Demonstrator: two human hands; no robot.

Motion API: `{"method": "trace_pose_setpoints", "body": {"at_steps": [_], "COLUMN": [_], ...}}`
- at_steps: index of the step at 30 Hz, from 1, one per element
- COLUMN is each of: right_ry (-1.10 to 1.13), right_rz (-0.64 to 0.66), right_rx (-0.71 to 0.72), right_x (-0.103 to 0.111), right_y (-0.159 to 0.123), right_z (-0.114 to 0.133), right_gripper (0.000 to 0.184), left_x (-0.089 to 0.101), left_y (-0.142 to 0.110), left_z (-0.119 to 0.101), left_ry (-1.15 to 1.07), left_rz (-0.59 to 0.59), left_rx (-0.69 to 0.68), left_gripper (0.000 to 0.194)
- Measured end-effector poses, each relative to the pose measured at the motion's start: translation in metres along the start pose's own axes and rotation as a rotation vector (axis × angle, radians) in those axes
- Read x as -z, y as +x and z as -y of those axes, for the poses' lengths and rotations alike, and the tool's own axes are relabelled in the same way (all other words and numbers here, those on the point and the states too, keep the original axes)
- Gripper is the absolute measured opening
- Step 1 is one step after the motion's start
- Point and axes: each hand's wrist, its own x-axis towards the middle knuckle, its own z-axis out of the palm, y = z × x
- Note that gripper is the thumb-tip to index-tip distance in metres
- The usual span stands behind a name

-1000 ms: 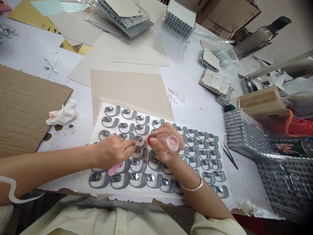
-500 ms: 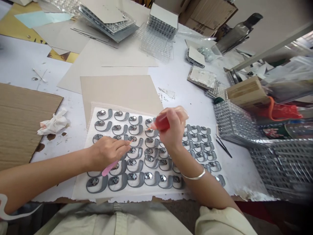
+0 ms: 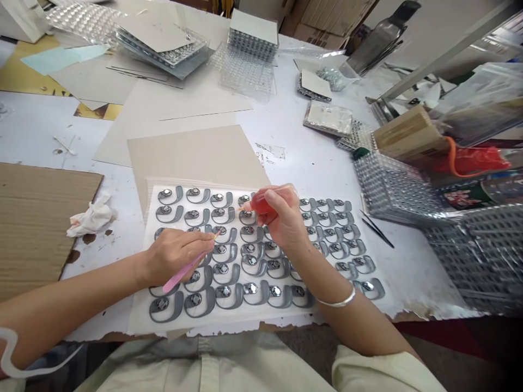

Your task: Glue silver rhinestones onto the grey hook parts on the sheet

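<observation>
My left hand (image 3: pixel 174 253) is closed on a thin pink tool (image 3: pixel 176 277) with a pointed tip; whether it is a brush or tweezers I cannot tell. Its tip is at one of the grey curved pieces (image 3: pixel 232 237), each bearing a round, shiny gem setting. Wrapped round a red squeeze bottle (image 3: pixel 262 203) with a narrow nozzle is my right hand (image 3: pixel 286 220). The nozzle points left, over the upper middle rows. Rows of these pieces lie on a white padded sheet (image 3: pixel 137 316), some hidden beneath my hands and forearms.
Grey cardboard (image 3: pixel 192 155) lies beyond the sheet, brown corrugated board (image 3: pixel 41 218) and crumpled tissue (image 3: pixel 93 216) to the left. Black tweezers (image 3: pixel 378 231) rest at right, near stacked clear trays (image 3: pixel 392 188). More card-topped trays (image 3: pixel 253 32) stand at the back.
The view has shifted slightly. My right hand with the red bottle has moved a little left and its grip has turned somewhat. My left hand keeps the pink tool at nearly the same spot.
</observation>
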Motion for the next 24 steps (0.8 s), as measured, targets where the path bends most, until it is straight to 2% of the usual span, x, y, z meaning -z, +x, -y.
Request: {"method": "trace_pose_setpoints", "body": {"at_steps": [2,6,11,24], "right_ry": [0.001,0.006,-0.035,-0.151], "right_rz": [-0.022,-0.082,-0.053,-0.088], "right_rx": [0.016,0.056,0.068,0.082], "right_x": [-0.001,-0.005,-0.007,0.000], "right_y": [-0.004,-0.009,-0.011,-0.010], "right_z": [-0.007,-0.020,-0.026,-0.036], "right_gripper": [0.037,0.035,0.033,0.032], "left_x": [-0.001,0.000,0.001,0.001], "left_y": [0.000,0.002,0.003,0.006], "left_z": [-0.001,-0.001,-0.001,-0.001], "left_ry": [-0.026,-0.037,-0.042,-0.030], "left_rz": [-0.032,0.018,0.078,0.060], "left_rx": [0.006,0.029,0.061,0.048], "left_gripper": [0.018,0.018,0.017,0.012]}}
